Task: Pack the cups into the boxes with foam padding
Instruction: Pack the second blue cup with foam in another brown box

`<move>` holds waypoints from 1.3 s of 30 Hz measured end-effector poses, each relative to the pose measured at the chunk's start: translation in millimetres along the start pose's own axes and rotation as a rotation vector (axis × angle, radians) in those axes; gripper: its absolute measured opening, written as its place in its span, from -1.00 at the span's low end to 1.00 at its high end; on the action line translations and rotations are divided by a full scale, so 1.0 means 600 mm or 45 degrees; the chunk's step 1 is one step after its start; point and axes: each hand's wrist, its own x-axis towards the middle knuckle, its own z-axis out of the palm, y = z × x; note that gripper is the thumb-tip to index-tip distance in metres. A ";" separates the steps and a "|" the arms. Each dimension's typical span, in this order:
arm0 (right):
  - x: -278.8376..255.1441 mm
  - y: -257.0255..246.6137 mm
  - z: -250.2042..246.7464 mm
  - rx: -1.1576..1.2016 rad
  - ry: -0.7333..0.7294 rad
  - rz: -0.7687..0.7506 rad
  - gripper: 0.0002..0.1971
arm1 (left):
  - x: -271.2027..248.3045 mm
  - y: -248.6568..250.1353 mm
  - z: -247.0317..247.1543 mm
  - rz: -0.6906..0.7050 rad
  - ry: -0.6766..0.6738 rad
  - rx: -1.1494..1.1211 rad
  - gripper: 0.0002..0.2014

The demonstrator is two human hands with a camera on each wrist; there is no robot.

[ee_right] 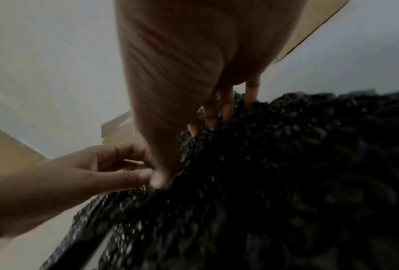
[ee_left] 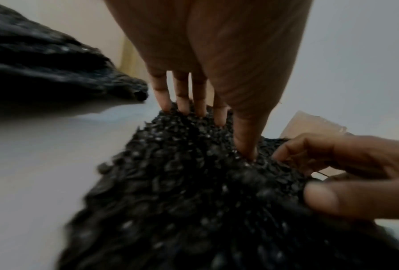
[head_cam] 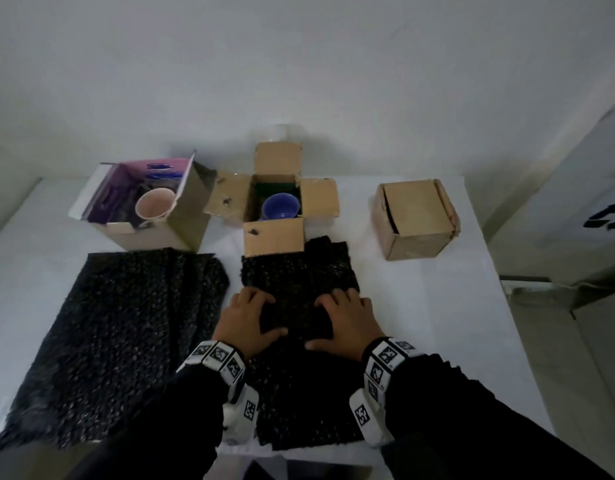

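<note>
Nearest to the camera, both hands lie on the middle foam sheet (head_cam: 299, 306), which is spread on the white bench (head_cam: 437, 306) in front of the open box (head_cam: 275, 206). The left hand (head_cam: 245, 320) presses it with straight fingers (ee_left: 182, 102) and thumb; the grip is wide and flat, holding nothing. The right hand (head_cam: 347, 323) does the same, fingers (ee_right: 226, 104) spread on the foam, its thumb tip close to the left thumb.

I judge the step is to fold or gather this sheet as padding. To do it well, the hands should lift the near edge together, keep the fold even, and make it small enough for the box mouth without pushing the box flap (head_cam: 273, 237) that touches the foam.

The open box holds one blue cup (head_cam: 281, 206), upright. The left box (head_cam: 153, 209), with a purple inside, holds a pink cup (head_cam: 155, 202) leaning on its side and something blue behind it, unclear. The right box (head_cam: 417, 216) has its flaps down; its content is hidden. A second, larger foam sheet (head_cam: 126, 334) lies at the left.
</note>
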 end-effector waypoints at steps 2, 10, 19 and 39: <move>0.005 -0.007 0.000 0.010 -0.012 0.046 -0.21 | -0.009 -0.014 -0.001 -0.017 -0.093 -0.036 -0.23; 0.018 -0.020 -0.040 0.188 0.502 0.168 -0.76 | 0.018 -0.017 -0.025 0.174 0.170 -0.077 -0.69; 0.035 -0.072 -0.116 1.050 0.723 0.219 -0.75 | 0.059 -0.002 -0.090 0.486 0.109 -0.432 -0.60; -0.003 -0.042 -0.049 1.412 0.866 0.609 -0.83 | 0.075 0.004 -0.054 0.487 0.179 -0.106 -0.80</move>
